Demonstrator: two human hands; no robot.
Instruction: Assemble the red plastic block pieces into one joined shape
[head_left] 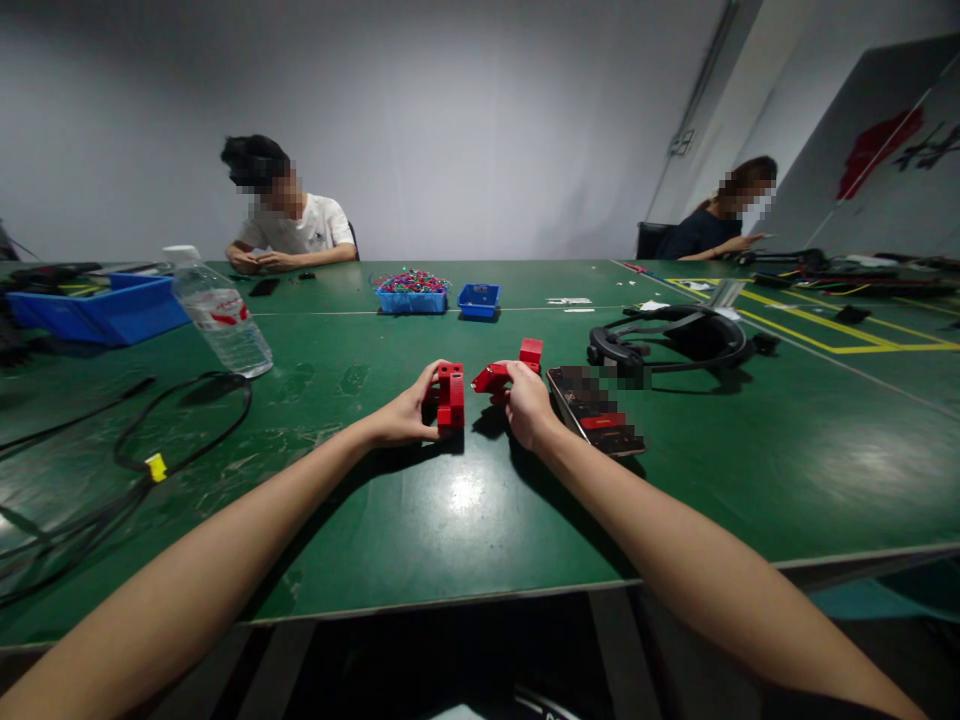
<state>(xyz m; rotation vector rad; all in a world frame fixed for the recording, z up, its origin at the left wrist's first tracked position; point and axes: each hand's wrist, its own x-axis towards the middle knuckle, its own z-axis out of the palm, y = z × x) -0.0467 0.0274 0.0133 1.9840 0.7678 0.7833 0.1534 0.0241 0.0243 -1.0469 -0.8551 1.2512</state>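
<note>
My left hand (409, 412) is closed around a red blocky plastic part (451, 394), held upright on the green table (465, 510). My right hand (527, 403) grips a second red part (491, 378), a flatter angled piece, a short gap to the right of the first. The two red parts are apart, not touching. A third small red block (531, 352) rests on the table just beyond my right hand. A phone (596, 410) lies flat beside my right wrist.
A clear water bottle (219, 316) lies tilted at left, near black cables (127, 450) with a yellow tag. Blue trays (101, 308), a blue bin of coloured bits (411, 291) and a small blue bin (478, 300) stand farther back. A black headset (679, 338) lies right. Two people sit across the table.
</note>
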